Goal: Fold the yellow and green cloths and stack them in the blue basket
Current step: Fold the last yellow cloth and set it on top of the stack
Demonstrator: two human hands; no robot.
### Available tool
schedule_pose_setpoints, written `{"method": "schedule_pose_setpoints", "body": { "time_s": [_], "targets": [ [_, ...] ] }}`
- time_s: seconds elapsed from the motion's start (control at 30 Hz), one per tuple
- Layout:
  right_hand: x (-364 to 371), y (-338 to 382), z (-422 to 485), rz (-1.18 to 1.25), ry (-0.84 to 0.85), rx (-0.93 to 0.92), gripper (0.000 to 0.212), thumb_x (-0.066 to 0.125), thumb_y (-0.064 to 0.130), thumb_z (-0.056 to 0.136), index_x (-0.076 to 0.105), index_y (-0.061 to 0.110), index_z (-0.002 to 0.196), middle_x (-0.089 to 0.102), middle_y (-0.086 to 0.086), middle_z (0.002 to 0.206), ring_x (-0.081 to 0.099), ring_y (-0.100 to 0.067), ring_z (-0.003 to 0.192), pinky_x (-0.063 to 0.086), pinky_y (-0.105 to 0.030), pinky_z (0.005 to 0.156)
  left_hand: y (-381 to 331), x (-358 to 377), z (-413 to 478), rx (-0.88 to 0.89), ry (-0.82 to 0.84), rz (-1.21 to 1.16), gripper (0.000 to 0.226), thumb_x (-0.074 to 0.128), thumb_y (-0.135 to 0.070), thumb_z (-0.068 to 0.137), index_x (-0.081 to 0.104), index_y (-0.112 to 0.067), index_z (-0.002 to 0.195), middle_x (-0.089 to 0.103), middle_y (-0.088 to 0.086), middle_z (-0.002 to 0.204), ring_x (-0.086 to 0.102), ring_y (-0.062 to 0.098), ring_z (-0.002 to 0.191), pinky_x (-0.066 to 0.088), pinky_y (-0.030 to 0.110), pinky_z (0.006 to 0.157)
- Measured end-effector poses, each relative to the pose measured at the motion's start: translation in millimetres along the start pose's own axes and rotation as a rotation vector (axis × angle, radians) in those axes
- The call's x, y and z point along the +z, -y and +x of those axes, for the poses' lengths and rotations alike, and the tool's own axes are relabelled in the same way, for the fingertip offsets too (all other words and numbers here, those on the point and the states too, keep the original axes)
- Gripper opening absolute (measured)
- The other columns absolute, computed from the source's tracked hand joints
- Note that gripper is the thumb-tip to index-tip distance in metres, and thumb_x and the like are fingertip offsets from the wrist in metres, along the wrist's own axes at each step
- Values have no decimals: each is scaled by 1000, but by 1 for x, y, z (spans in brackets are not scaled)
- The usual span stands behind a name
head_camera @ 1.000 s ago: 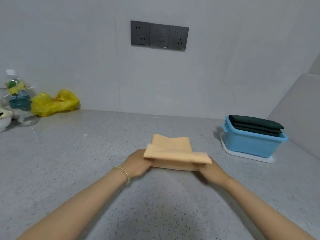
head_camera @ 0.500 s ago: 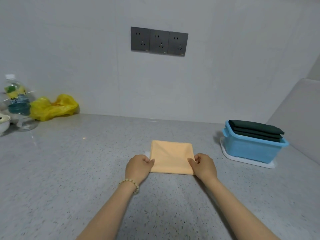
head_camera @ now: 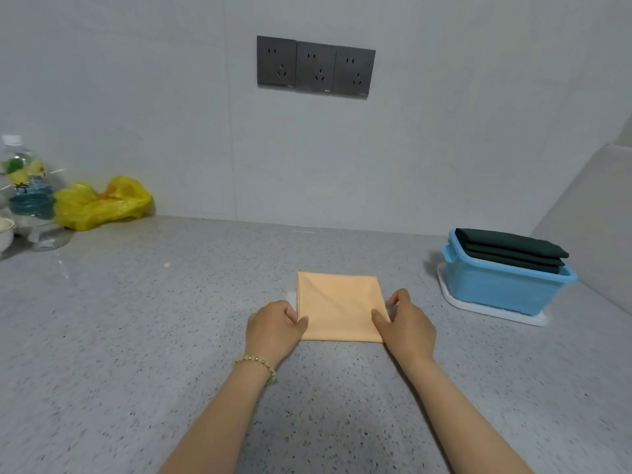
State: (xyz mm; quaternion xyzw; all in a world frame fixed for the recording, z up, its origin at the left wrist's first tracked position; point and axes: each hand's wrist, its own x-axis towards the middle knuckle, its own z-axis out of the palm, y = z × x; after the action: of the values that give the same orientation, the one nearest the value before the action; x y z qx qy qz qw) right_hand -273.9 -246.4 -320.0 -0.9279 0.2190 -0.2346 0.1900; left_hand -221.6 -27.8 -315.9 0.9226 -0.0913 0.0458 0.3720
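Observation:
A yellow cloth [head_camera: 338, 304], folded into a flat square, lies on the grey speckled counter [head_camera: 171, 336]. My left hand [head_camera: 273, 328] pinches its near left corner with thumb on top. My right hand [head_camera: 407, 325] pinches the near right corner the same way. To the right stands the blue basket [head_camera: 502, 289] on a white tray [head_camera: 492, 307]. Folded dark green cloths [head_camera: 513, 249] are stacked in it and rise above its rim.
At the far left stand a water bottle [head_camera: 25, 186], a crumpled yellow plastic bag [head_camera: 101, 203], a glass lid [head_camera: 48, 236] and a white bowl [head_camera: 5, 232]. Wall sockets [head_camera: 316, 66] sit above. A side wall rises right of the basket.
The cloth's lifted near half came down over the far half, and it now lies flat as a square. Both hands have stayed at its near corners.

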Motion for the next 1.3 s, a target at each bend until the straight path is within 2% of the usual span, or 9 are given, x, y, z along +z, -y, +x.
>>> {"method": "schedule_pose_setpoints", "body": {
  "time_s": [0.07,0.13,0.23,0.3,0.43,0.7,1.13,1.23,1.3],
  "targets": [
    [-2,4,2,43,-47,-71,26,59,35,89,48,20,108,56,5,92,53,-12,76,38,-27,58,-3,-5,3,63,-90,185,28,59,-49,86,51,-22,84,58,-8,78,58,14,80,41,31,84],
    [-3,14,9,74,-68,-180,31,51,28,94,51,16,123,55,1,118,54,-17,103,43,-32,82,-8,-8,13,129,-208,248,29,49,-48,92,51,-20,100,59,-3,95,55,17,94,36,30,83],
    [4,40,27,6,81,-290,41,32,24,102,42,14,140,39,-4,148,34,-20,136,22,-33,113,-20,0,36,251,-105,282,45,36,-31,101,33,-14,142,41,4,143,35,21,131,26,33,107],
    [13,58,37,-55,209,-302,46,26,21,103,29,12,148,24,-4,156,18,-17,145,8,-34,118,-31,10,49,300,45,358,51,27,-24,103,16,-12,151,18,4,158,16,21,145,10,34,118],
    [36,68,47,-214,387,-288,51,26,14,101,17,12,151,12,-4,160,9,-18,147,2,-36,119,-34,31,65,301,133,569,52,20,-23,104,9,-10,152,8,3,161,4,21,148,-1,37,120],
    [47,38,37,-163,515,-362,55,17,38,103,4,17,153,-3,2,160,-4,-11,147,-4,-30,118,-15,51,59,242,264,553,57,12,-37,104,-4,-12,152,-6,1,161,-6,16,148,-5,35,119],
    [-7,-15,-23,-244,489,-342,56,14,39,103,1,17,152,-3,3,160,-4,-8,146,-10,-26,116,-2,24,-2,312,388,532,92,22,-71,90,-9,-9,152,-15,4,159,-14,18,146,-12,36,118],
    [-18,-21,-21,-234,473,-390,51,19,37,104,12,21,152,6,6,160,-3,-8,147,-12,-26,114,-3,18,-3,437,408,594,79,19,-69,92,1,-22,153,-6,1,161,-9,18,147,-13,40,118],
    [-27,-22,-21,-189,459,-438,46,27,33,104,26,26,149,19,9,157,6,-7,146,-8,-26,116,-7,14,-5,629,349,680,56,22,-53,100,17,-30,152,16,-1,159,10,17,146,-6,38,118]
  ]
}}
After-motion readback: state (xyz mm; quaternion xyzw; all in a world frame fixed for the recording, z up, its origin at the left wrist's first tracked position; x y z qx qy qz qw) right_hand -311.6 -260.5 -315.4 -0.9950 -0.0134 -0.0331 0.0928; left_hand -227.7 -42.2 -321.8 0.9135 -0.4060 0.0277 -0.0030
